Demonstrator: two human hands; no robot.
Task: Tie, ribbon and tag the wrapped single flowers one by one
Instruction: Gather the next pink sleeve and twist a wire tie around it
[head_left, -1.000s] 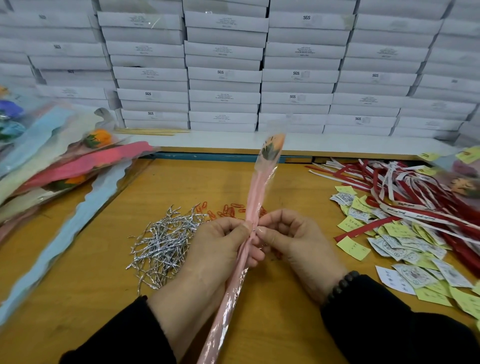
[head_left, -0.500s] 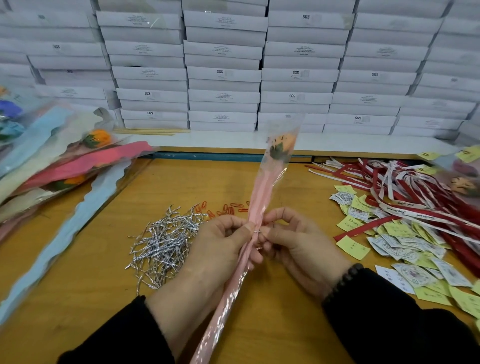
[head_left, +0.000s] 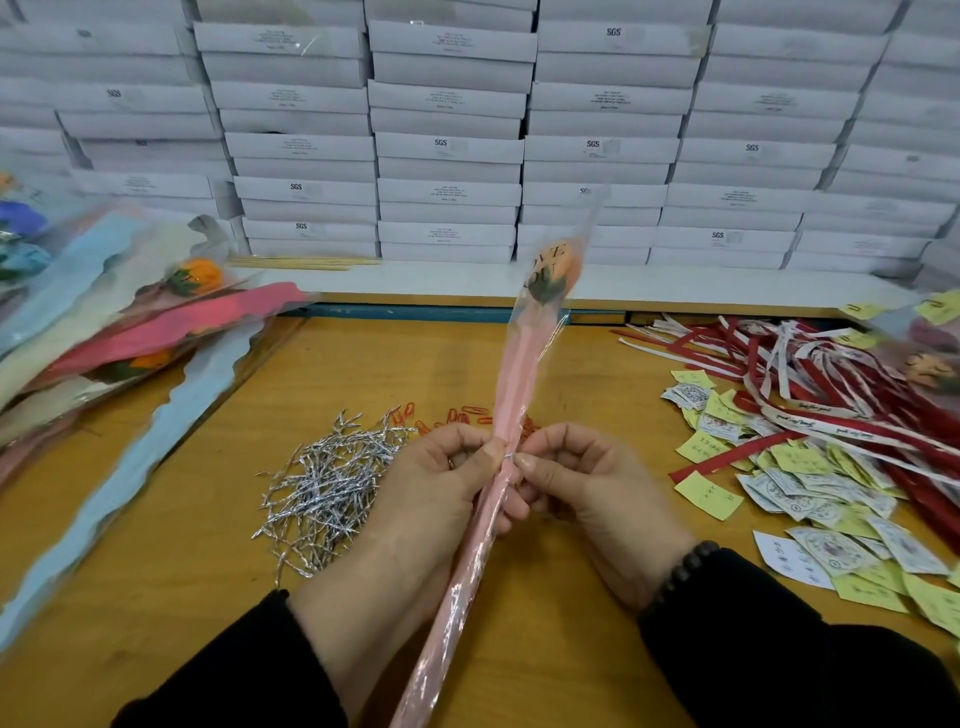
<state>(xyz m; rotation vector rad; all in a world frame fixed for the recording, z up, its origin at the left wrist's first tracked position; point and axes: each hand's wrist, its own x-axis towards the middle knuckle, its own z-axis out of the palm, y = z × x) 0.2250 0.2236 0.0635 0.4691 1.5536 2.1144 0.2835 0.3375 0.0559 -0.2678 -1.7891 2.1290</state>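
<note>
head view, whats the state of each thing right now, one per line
wrapped flower: held up off the table, tilted, bloom end away
left hand: grips the pink wrap
right hand: fingers pinch a silver tie at the wrap
twist ties: loose pile on the table
ribbons: tangled heap at right
tags: scattered flat
other wrapped flowers: lying stacked at left

A: Cam count and mount?
B: One wide-angle cam, head-worn. Faces fwd and down over the wooden table (head_left: 363, 364).
A: Range?
B: Close. Left hand (head_left: 441, 483) and right hand (head_left: 587, 483) sit low-centre, sleeves cut by bottom edge.
A: Far limit?
B: Stacked white boxes (head_left: 447, 150) fill the top. Edges bow, typ. wide lens.
A: Overlap w/ other views?
B: N/A, single view.
</note>
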